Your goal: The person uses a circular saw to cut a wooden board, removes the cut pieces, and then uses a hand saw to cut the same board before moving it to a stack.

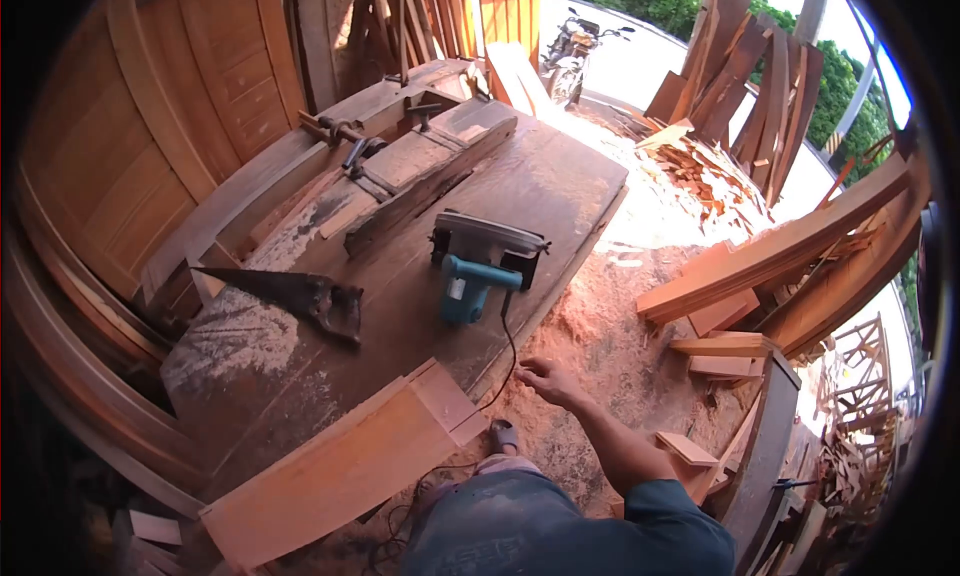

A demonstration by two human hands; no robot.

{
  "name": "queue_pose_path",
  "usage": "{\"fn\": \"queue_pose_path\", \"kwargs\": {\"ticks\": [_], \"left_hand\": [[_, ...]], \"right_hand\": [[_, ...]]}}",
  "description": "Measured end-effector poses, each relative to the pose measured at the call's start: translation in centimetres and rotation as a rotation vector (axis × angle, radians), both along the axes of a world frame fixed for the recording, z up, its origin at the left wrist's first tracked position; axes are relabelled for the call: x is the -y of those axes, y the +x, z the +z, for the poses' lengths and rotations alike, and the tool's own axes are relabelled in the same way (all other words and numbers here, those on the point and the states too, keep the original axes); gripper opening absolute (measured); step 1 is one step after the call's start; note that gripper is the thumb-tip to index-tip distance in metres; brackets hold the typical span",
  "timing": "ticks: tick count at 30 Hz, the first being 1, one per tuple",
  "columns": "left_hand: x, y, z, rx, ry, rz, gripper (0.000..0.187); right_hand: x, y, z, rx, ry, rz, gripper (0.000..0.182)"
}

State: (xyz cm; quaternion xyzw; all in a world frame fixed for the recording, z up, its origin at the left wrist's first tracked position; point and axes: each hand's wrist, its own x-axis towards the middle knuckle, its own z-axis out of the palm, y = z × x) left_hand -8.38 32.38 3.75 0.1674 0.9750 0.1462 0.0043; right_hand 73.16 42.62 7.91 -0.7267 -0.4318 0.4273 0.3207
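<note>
My right hand (548, 381) hangs over the sawdust-strewn floor just off the workbench edge, its fingers loosely bent and apart, with nothing seen in them. Closest to it are the black power cord and the cut end of a thick wooden board (340, 466) that lies across the near corner of the bench. A teal circular saw (480, 266) rests on the bench top, its base plate tipped up and its cord (512, 346) trailing over the edge. To its left lies a handsaw (290, 294) with a dark blade and handle. My left hand is out of view.
Clamped planks (430, 151) run along the bench's (560, 176) far side, dusted with sawdust. Wooden door panels (150, 126) stand at left. Beams (780, 241) and offcuts (690, 181) pile up at right. A motorcycle (572, 56) is parked beyond. My sandalled foot (503, 436) is beside the board.
</note>
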Motion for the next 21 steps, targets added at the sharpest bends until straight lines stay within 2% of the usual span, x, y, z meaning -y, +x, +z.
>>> {"fn": "queue_pose_path", "kwargs": {"ticks": [2,4,6,8,9,12,14,15,16,17,19,20,21], "left_hand": [[0.1,-1.9,-1.0,0.245,0.395,0.111,0.057],[0.5,-3.1,-1.3,0.478,0.624,0.116,0.052],[0.3,-3.3,-0.1,0.683,0.604,-0.037,0.073],[0.1,-6.5,-2.9,0.852,0.715,-0.073,0.074],[0.5,-7.8,-4.0,0.941,0.773,-0.094,0.075],[0.0,-6.8,-0.6,0.759,0.684,-0.031,0.073],[-1.9,-8.9,3.8,0.678,0.850,0.014,0.069],[-3.2,-9.3,6.5,0.600,0.907,0.011,0.069],[-4.7,-10.1,8.1,0.644,0.911,-0.086,0.067],[-6.4,-11.1,8.9,0.689,0.921,-0.184,0.066],[-10.3,-11.3,8.3,0.570,0.822,-0.290,0.060],[-12.2,-10.9,8.3,0.330,0.620,-0.292,0.054],[-13.7,-12.4,6.8,0.437,0.650,-0.344,0.057]], "right_hand": [[0.1,-5.0,-2.6,-0.053,0.033,-0.003,0.056],[0.7,-9.2,-2.4,-0.140,0.032,-0.026,0.064],[1.3,-11.5,-2.1,-0.037,-0.061,0.071,0.070],[1.8,-12.9,-2.1,0.013,-0.076,0.111,0.073],[2.0,-13.3,-3.9,-0.062,-0.022,0.018,0.072],[2.3,-13.4,-4.5,0.144,0.050,-0.014,0.057],[1.2,-14.2,5.6,-0.190,-0.033,-0.026,0.054],[0.8,-13.9,6.8,-0.121,0.067,0.017,0.049],[0.0,-13.4,8.6,-0.005,0.084,0.071,0.052],[-1.7,-13.7,10.2,0.120,0.118,0.082,0.052],[-4.3,-14.7,11.5,0.286,0.124,0.101,0.055],[-5.6,-15.0,11.7,0.327,0.108,0.104,0.056],[-7.2,-15.1,11.8,0.370,0.095,0.106,0.058]]}}
